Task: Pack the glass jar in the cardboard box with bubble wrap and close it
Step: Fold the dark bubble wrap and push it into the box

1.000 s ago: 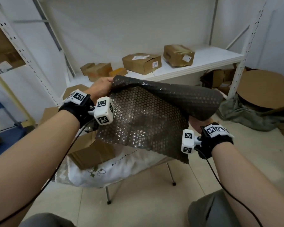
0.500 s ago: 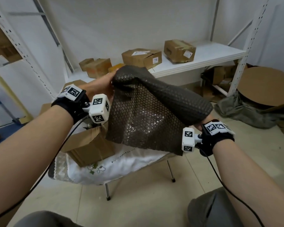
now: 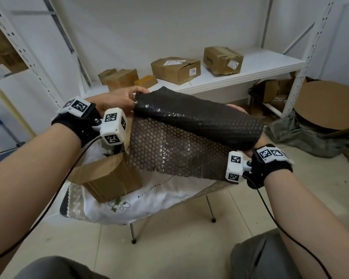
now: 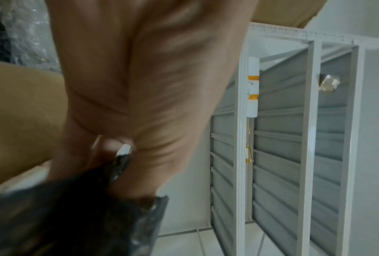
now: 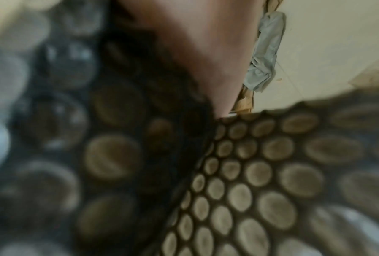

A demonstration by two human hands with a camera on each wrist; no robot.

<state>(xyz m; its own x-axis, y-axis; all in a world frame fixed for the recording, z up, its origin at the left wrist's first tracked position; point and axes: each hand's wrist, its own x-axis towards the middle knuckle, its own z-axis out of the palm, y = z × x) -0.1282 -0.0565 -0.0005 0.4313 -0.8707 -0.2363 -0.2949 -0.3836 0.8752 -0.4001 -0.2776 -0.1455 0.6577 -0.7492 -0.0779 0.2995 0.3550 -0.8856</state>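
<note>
**Dark bubble wrap rolled between two hands, above the open box**

Dark bubble wrap (image 3: 189, 137) hangs in the air between both hands, its upper part curled into a thick roll that slants from 10 o'clock down to 4 o'clock in the head view, with a single loose layer hanging below. The left hand (image 3: 117, 100) pinches the upper left corner of the roll; in the left wrist view its fingers (image 4: 118, 147) are pressed together on the dark edge of the sheet. The right hand (image 3: 248, 146) is mostly hidden behind the lower end of the roll. The right wrist view shows only palm and blurred bubbles, so I cannot tell how those fingers are set, though the hand seems to carry that end. Gripping both ends likely keeps the limp sheet taut so that it rolls evenly instead of folding on itself.

Whether the glass jar already sits inside the roll I cannot tell; no glass shows anywhere. The roll's fullness suggests something may be within, but that is only a judgement.

The cardboard box (image 3: 109, 176) stands at about 8 o'clock from the wrap, on the cloth-covered tabletop (image 3: 159, 200), flaps up. Its open top sits just below the left hand, which would suit lowering the bundle straight in. Other boxes (image 3: 175, 69) lie on the white shelf (image 3: 260, 67) at 12 o'clock, well apart.
</note>
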